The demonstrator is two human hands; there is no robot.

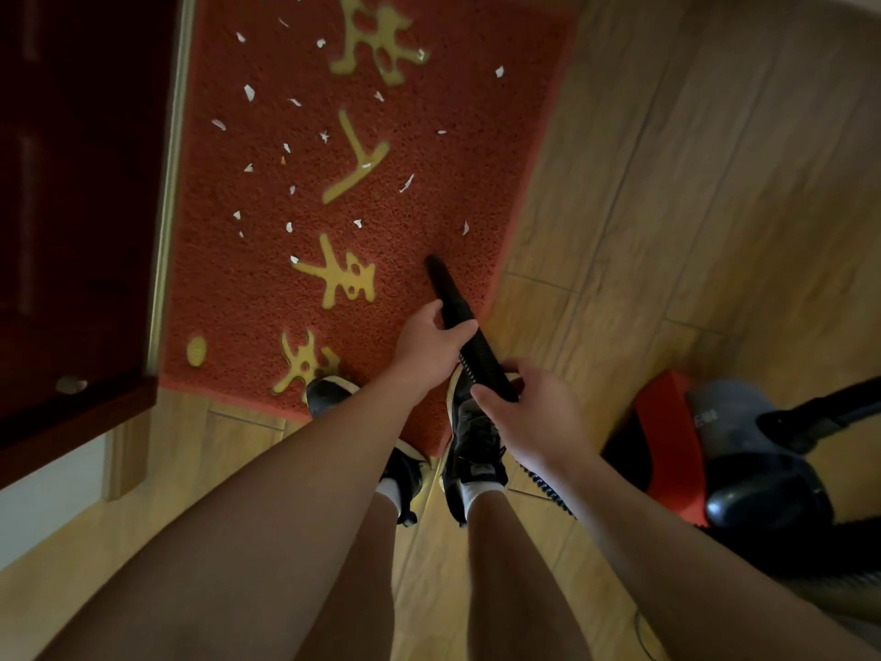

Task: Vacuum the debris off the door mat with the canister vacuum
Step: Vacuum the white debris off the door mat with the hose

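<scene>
A red door mat (pixel 429 150) with yellow characters lies ahead of my feet, strewn with several white scraps of debris (pixel 249 92). A black vacuum hose nozzle (pixel 445 286) points down at the mat's near right part, its tip close to the pile. My left hand (pixel 429 343) grips the nozzle partway up. My right hand (pixel 529 412) holds the ribbed hose lower down, over my right shoe. The red and grey canister vacuum (pixel 715 450) sits on the floor to my right.
A dark wooden door (pixel 81 183) stands along the mat's left edge. Wood-look floor tiles (pixel 691 183) spread to the right. My two black shoes (pixel 469 441) rest on the mat's near edge. The hose runs back to the canister.
</scene>
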